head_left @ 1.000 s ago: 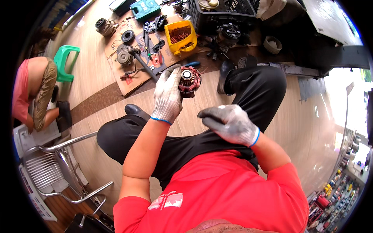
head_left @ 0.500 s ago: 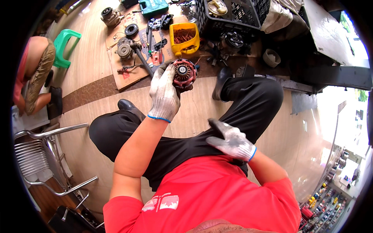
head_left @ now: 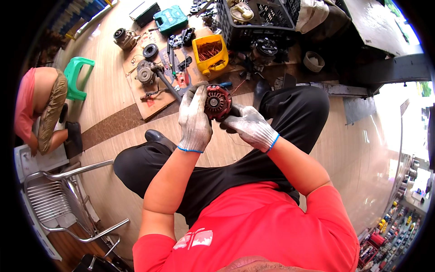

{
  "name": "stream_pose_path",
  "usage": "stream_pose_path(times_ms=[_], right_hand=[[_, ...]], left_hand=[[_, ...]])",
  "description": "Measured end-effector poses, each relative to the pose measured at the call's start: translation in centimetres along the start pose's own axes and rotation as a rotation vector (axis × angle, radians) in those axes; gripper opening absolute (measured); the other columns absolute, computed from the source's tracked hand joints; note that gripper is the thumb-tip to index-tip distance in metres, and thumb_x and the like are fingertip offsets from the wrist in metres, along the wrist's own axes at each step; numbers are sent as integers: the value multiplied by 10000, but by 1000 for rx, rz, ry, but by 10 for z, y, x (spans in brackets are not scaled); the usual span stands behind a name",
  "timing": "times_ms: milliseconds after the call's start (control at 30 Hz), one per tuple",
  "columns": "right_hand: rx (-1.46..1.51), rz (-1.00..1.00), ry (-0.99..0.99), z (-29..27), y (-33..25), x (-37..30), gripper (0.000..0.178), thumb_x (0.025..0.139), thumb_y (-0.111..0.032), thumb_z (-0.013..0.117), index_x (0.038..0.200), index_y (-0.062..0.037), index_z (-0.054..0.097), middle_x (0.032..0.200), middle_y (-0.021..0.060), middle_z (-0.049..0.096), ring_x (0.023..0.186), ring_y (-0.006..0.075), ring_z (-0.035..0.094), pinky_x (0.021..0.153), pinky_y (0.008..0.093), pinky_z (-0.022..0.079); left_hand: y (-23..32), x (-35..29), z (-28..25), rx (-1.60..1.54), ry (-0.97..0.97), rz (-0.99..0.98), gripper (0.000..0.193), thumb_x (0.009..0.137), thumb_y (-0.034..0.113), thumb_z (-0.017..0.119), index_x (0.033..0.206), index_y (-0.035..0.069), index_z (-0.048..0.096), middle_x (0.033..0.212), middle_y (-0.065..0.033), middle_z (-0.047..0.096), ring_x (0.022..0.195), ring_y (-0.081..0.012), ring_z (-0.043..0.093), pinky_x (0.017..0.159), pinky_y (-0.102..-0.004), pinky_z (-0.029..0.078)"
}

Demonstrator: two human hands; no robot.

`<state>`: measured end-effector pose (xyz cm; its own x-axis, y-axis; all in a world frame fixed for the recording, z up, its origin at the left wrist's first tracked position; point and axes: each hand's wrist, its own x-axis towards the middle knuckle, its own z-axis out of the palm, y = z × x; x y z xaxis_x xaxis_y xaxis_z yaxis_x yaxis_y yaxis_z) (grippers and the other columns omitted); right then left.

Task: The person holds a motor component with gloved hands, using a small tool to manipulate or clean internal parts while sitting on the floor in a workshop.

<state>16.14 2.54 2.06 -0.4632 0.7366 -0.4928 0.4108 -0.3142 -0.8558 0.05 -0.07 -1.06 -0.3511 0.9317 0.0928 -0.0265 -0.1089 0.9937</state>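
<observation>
Round motor part [head_left: 218,102], dark with reddish windings, is sitting in mid-air between the person's two gloved hands, above the floor [head_left: 106,140] and forward of the knees. Its ringed end is facing up toward the camera.

Left hand [head_left: 195,117]: fingers wrapping the left side, holding the part. Right hand [head_left: 250,125]: fingers touching the lower right edge; partly hidden, so cannot tell whether they are gripping. Both gloves are showing pale cloth, dark grime and blue cuffs.

Just beyond, a cardboard sheet [head_left: 156,110] is lying on the floor, carrying a metal bar [head_left: 169,86], a black ring [head_left: 150,51] and small loose parts. Yellow tub [head_left: 223,60] is standing near, holding reddish wire scraps [head_left: 209,50].

Farther out: teal case [head_left: 171,19] lying behind; black crate [head_left: 258,32] standing right of the tub. Off left, a green stool [head_left: 78,75] is standing beside another person [head_left: 34,97], who is bending.
</observation>
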Motion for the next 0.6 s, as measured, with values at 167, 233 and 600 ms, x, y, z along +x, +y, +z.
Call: stream_pose_path(times_ms=[167,233,600], right_hand=[[462,85,-28,7,7,0,225,1000,-135,564,1092,47,659,739,56,621,617,115,572,575,272,468],[429,111,-17,4,3,-7,215,988,-133,564,1077,35,665,752,80,632,621,125,577,597,281,486],[-496,-606,258,17,39,-21,195,893,1,605,1074,21,675,1050,186,671,901,356,684,753,379,565]], left_hand=[[17,8,3,-479,119,-418,256,1038,210,555,1212,26,593,1118,-85,647,1012,-170,662,854,-307,581],[17,12,-1,-528,127,-491,246,1054,202,523,1215,33,602,1151,-85,641,1067,-178,665,889,-312,590],[20,26,-3,-806,228,-802,305,1035,310,554,1129,26,613,955,-153,703,726,-318,685,597,-407,586]])
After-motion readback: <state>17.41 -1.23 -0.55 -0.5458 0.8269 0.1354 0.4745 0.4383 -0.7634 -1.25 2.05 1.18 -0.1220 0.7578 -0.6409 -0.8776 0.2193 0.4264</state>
